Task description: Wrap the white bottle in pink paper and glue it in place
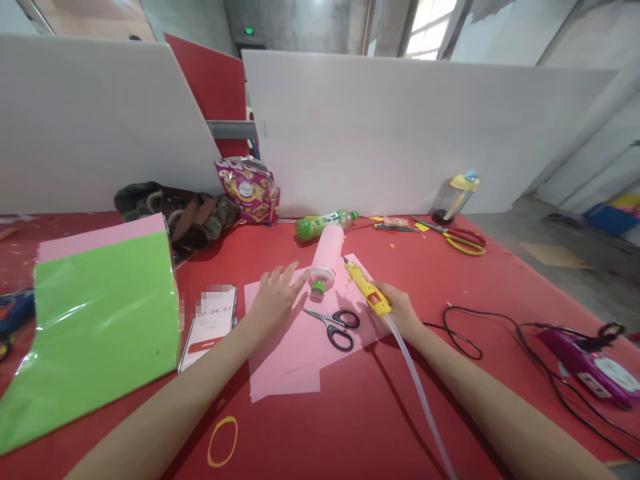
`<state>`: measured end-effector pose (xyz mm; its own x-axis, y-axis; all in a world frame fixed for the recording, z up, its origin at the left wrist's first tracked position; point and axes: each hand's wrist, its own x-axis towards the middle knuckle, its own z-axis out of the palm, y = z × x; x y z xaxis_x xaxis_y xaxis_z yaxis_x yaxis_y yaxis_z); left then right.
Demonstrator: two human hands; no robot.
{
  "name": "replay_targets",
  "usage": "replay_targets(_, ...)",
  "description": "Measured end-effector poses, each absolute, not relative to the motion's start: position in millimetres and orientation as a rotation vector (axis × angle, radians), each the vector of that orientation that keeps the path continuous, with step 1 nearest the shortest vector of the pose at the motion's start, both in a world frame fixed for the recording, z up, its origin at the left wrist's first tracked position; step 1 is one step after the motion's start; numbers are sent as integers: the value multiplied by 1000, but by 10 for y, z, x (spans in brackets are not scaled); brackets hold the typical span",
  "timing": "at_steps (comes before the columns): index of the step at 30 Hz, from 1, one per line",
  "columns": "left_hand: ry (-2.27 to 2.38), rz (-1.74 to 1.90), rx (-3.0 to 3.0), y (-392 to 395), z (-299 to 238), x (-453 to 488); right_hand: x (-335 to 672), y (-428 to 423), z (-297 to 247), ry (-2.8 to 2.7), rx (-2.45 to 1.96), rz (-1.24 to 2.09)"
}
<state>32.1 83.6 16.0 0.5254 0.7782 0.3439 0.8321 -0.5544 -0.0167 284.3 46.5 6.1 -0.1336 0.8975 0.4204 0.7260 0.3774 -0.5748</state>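
My left hand (275,293) lies on a pink paper sheet (295,347), fingers stretched out toward a bottle wrapped in pink paper (326,257) that lies on the sheet with its green cap end facing me. My right hand (400,310) grips a yellow hot glue gun (367,288), its nozzle pointing at the wrapped bottle and a clear glue stick (417,387) trailing back from it. Black-handled scissors (335,325) lie between my hands on the pink sheet.
Green and pink paper sheets (95,333) lie at the left beside a phone (210,323). A green bottle (325,221), snack bag (249,188), dark bag (185,213), yellow scissors (460,240) and cup (457,197) line the back. A purple power strip (590,360) with cables sits right.
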Motion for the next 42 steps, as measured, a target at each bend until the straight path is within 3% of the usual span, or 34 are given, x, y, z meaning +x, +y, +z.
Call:
replay_targets(8,-791,-224,-2673,1392,214,504,2844,462,99,-1812,-1481,358)
replay_targets(12,-622,-288,-2730,1451,113,582,2842,459,91,-1817,-1436,375)
replay_targets(21,-935,-835,-2594,1156,261,550,2899,488,91,-1703,-1427,415)
replay_targets(24,-1087,-850,-2644,1025,451,408,2896,532,147,-1699,-1428,508)
replay_targets(34,-1418,-1048,-2744,1071,737,43,2554,716,898,-1363,-1161,1440)
replay_targets(42,-1143,-976,-3091,884,1064,-14,2531,633,1034,-1160,-877,1767)
